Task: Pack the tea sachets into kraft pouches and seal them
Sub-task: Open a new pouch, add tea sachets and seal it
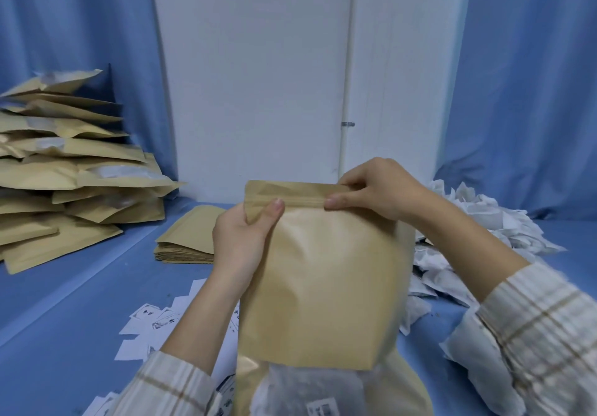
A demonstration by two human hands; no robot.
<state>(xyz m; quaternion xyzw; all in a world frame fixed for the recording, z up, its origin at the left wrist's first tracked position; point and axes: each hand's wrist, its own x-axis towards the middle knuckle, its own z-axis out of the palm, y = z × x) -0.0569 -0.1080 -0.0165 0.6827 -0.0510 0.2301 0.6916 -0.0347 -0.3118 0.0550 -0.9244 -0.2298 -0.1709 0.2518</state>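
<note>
A filled kraft pouch (323,280) stands upright in front of me, its plain back toward me. My left hand (240,241) grips its upper left edge, thumb pressed on the zip strip. My right hand (371,189) pinches the zip strip near the top right, thumb in front and fingers behind. A second kraft pouch (326,393) with a clear window lies flat below it at the near edge, sachets showing through the window. White tea sachets (478,231) are heaped on the right.
A tall pile of filled kraft pouches (64,170) fills the left side. A flat stack of empty pouches (190,238) lies behind my left hand. Printed paper labels (155,322) are scattered on the blue table (64,318). Blue curtains and a white wall stand behind.
</note>
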